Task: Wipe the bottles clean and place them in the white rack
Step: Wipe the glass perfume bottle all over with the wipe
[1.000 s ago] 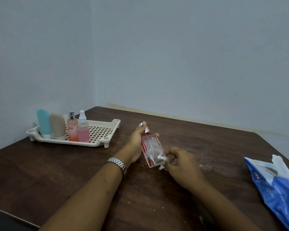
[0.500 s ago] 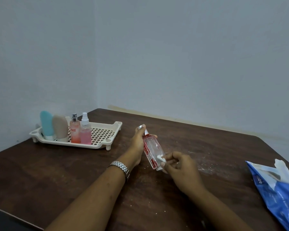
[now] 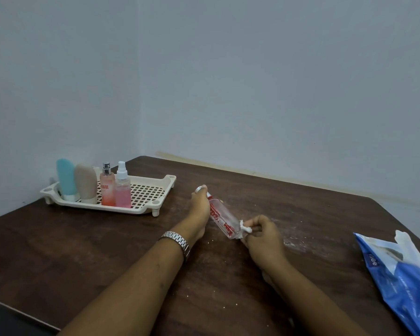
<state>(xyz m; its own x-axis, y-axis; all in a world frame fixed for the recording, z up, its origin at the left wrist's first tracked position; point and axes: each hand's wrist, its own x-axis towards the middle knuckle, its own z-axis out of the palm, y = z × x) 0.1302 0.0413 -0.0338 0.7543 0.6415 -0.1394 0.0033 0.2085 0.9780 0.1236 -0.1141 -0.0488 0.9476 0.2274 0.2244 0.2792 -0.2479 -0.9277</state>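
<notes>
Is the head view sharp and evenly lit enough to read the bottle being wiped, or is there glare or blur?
Head view: dim, flat light, no hard glare; the clear bottle between left hand and right hand is soft, its red print unreadable; the white rack looks sharper.

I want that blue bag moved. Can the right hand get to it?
Probably yes: nothing stands between the right hand and the blue bag, but that hand is pinching a white wipe.
</notes>
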